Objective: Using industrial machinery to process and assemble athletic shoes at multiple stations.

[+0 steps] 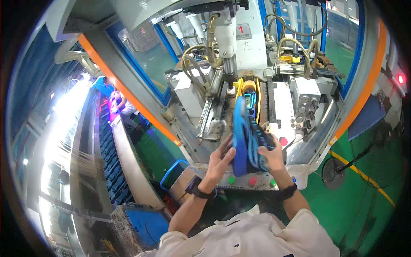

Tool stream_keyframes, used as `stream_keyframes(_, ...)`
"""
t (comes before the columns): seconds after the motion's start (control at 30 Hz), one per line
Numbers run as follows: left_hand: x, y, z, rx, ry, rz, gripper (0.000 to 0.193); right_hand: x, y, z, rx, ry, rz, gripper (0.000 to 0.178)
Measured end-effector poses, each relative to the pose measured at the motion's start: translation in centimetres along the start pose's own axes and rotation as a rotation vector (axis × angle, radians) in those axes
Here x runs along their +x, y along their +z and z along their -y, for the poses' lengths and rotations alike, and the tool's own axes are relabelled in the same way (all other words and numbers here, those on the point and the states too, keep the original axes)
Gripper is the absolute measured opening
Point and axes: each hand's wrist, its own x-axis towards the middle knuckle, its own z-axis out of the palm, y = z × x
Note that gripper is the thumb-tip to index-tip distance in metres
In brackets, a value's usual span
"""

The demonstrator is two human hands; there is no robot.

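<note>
A blue shoe (241, 141) is held upright and tilted in front of the machine, its blue sole turned to the left and its darker, light-blue-trimmed upper to the right. The shoe is slightly blurred. My right hand (272, 155) grips the upper, thumb over its edge. My left hand (221, 162) is beside the sole, thumb and fingers apart; whether it touches the sole I cannot tell. Just beyond the shoe is the machine's yellow-edged holder (238, 88), with a light-blue and dark piece inside, partly hidden by the shoe.
A vertical press rod (230, 64) stands left of the holder, with a metal cylinder (207, 118) nearer. Colored push buttons (252, 181) line the machine's front edge. Orange-edged frame posts (128, 89) flank it. At left runs a conveyor with dark pieces; a person sits farther off. A fan (336, 171) stands right.
</note>
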Motion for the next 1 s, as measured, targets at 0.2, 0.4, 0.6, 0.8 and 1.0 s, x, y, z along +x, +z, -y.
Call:
stream_keyframes(0.2,17.4,-2.2,8.7,0.16,-0.109,-0.048,0.052,0.7,-10.2,3.2,0.046,-0.142,-0.311,0.072)
stream_keyframes(0.4,29.4,-1.2,15.9,0.776,-0.067,-0.34,0.071,-2.5,-14.9,5.7,-0.253,-0.215,-0.67,0.083)
stream_keyframes(0.6,31.8,1.1,17.0,0.898,-0.095,-0.389,0.049,-0.5,-14.4,8.5,-0.505,-0.294,-0.842,0.062)
stream_keyframes(0.8,27.2,-5.8,13.9,-0.334,-0.485,-0.32,0.018,15.0,-13.7,10.9,-0.682,-0.245,-0.603,0.046)
stream_keyframes(1.0,11.9,-9.4,3.8,-0.23,-0.553,-0.243,0.023,31.2,-5.3,5.2,-1.365,-0.041,-0.29,0.061)
